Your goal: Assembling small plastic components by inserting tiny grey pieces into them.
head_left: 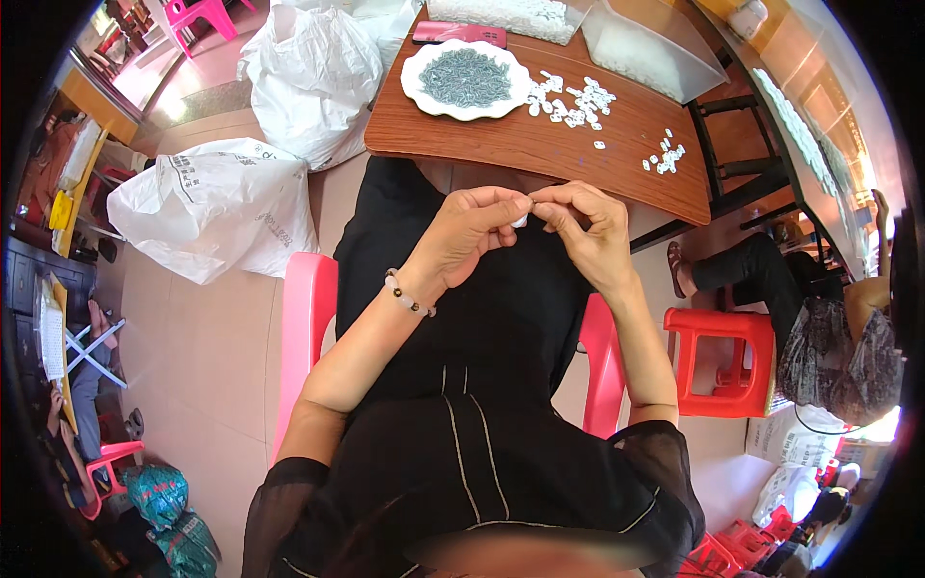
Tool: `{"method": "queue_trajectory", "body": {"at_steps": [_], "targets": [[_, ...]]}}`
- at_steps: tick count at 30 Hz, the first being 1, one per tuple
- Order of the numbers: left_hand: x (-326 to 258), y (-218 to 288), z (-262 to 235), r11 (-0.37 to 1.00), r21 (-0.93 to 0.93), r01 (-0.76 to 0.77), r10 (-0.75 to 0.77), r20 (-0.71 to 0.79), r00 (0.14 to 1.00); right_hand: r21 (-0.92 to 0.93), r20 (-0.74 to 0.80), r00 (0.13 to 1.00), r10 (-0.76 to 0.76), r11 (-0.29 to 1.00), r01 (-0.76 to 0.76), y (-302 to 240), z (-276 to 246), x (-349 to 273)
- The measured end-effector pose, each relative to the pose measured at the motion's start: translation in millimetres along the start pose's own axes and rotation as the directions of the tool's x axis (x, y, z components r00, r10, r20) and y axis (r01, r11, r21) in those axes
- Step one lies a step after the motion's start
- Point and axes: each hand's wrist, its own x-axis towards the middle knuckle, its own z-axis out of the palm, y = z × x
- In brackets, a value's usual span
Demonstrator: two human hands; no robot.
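Note:
Over my lap, just off the table's near edge, my two hands meet at the fingertips. My left hand (466, 234) is closed, with a small white plastic piece (520, 222) showing between its fingers. My right hand (590, 229) pinches thumb and forefinger together against the left fingertips; whatever tiny thing it grips is too small to make out. On the brown table (462, 143) a white scalloped plate (412, 85) holds a heap of small grey metal pins (466, 77). Right of it lie loose small white plastic pieces (590, 98), with another small group (665, 156) near the right edge.
At the table's far side are a pink phone (460, 35) and clear bins (647, 56) of white pieces. White sacks (217, 207) stand on the floor at left. A red stool (718, 361) and a seated person (761, 265) are at right. Pink chair arms (306, 318) flank me.

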Motion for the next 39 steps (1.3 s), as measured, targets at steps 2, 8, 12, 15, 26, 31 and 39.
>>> {"method": "queue_trajectory", "body": {"at_steps": [2,8,12,15,26,31,39], "targets": [[1,-1,0,0.999,-0.029,-0.015,0.014,-0.042,0.999,0.153,-0.013,0.998,0.068,0.986,-0.066,4,3,-2],[-4,-1,9,0.995,0.05,-0.085,0.089,-0.089,0.992,0.425,0.045,0.974,0.222,0.878,-0.219,6,-2,-3],[-4,-3,11,0.991,0.092,-0.098,0.108,-0.106,0.989,0.476,0.04,0.956,0.29,0.836,-0.273,6,0,-5],[-4,-6,11,0.985,0.127,-0.12,0.13,-0.074,0.989,0.43,-0.024,0.975,0.219,0.883,-0.188,12,5,-5],[-5,-8,11,0.985,0.119,-0.121,0.13,-0.067,0.989,0.343,0.03,0.95,0.311,0.89,-0.302,3,-4,-8],[-6,-8,14,0.965,0.205,-0.161,0.179,-0.071,0.981,0.39,0.041,0.94,0.338,0.861,-0.326,0,-7,-10],[-5,-9,15,0.912,0.33,-0.244,0.273,-0.044,0.961,0.313,0.006,0.944,0.329,0.896,-0.314,-3,-13,-11]]}}
